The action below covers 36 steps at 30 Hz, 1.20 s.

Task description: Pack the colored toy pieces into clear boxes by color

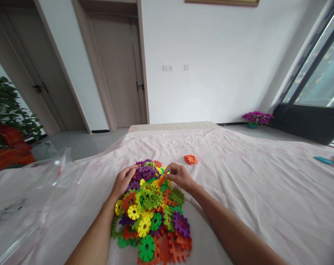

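Note:
A heap of plastic interlocking pieces (152, 200) lies on the bed-like surface before me, in purple, green, yellow and orange. Some are square with notched edges, others round like slotted flowers. My left hand (125, 180) rests against the heap's far left side, fingers stretched out and touching the purple square pieces (145, 171). Over the right side of the heap, my right hand (179, 176) pinches an orange notched piece (162, 180) between thumb and fingers. Apart from the heap, beyond my right hand, lies a joined orange square piece (190, 159).
A pale flowered sheet (224, 176) covers the wide surface. Crumpled clear plastic (53, 180) lies at the left. Toward the right edge are a blue item (323, 160) and a thin stick (306, 175). A red wooden chair (14, 147) stands beyond the left side.

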Each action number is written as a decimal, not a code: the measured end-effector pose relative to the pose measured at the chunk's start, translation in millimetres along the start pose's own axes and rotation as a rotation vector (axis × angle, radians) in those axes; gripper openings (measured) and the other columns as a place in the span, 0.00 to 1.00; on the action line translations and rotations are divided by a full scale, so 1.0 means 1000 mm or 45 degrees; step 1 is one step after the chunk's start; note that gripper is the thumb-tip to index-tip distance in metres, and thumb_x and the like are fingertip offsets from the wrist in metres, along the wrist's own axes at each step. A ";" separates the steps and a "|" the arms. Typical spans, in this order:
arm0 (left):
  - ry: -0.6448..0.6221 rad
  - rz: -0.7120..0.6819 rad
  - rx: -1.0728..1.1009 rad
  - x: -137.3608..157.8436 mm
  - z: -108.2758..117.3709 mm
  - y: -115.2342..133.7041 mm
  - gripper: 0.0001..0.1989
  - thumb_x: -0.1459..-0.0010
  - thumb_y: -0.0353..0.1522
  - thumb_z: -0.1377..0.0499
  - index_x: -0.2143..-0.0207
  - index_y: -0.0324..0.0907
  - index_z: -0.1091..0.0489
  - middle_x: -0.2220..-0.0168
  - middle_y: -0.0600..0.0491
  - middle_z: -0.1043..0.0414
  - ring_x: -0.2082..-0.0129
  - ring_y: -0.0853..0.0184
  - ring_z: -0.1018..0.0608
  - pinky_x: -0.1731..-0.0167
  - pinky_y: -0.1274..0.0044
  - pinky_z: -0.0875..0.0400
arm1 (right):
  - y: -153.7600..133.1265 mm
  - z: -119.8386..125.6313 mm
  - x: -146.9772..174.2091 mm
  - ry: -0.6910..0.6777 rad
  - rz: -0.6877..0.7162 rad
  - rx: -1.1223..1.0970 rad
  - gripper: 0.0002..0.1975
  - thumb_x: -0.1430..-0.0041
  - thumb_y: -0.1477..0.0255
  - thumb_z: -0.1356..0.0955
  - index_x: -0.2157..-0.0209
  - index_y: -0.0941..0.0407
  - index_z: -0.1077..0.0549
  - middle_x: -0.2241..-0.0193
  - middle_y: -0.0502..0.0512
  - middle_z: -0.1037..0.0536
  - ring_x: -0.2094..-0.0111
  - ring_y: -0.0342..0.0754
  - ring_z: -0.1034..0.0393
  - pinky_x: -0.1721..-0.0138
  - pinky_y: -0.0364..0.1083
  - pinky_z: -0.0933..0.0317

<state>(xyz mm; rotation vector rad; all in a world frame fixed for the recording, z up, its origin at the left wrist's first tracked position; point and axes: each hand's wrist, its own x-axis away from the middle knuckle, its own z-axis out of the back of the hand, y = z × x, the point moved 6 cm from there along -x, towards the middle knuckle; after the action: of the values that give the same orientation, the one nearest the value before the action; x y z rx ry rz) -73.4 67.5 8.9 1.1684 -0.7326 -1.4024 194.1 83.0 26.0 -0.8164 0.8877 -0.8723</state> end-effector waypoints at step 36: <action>-0.014 -0.016 -0.014 0.000 -0.001 -0.002 0.23 0.43 0.47 0.45 0.54 0.41 0.26 0.50 0.48 0.25 0.47 0.58 0.27 0.44 0.69 0.39 | 0.037 0.055 -0.002 0.035 -0.112 0.134 0.11 0.49 0.64 0.30 0.68 0.58 0.22 0.73 0.53 0.23 0.73 0.44 0.33 0.70 0.43 0.39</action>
<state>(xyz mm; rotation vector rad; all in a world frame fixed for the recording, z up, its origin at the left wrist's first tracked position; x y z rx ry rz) -73.3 67.7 6.6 1.1595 -0.7260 -1.4230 252.5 112.7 16.4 -0.7581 0.8274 -1.0012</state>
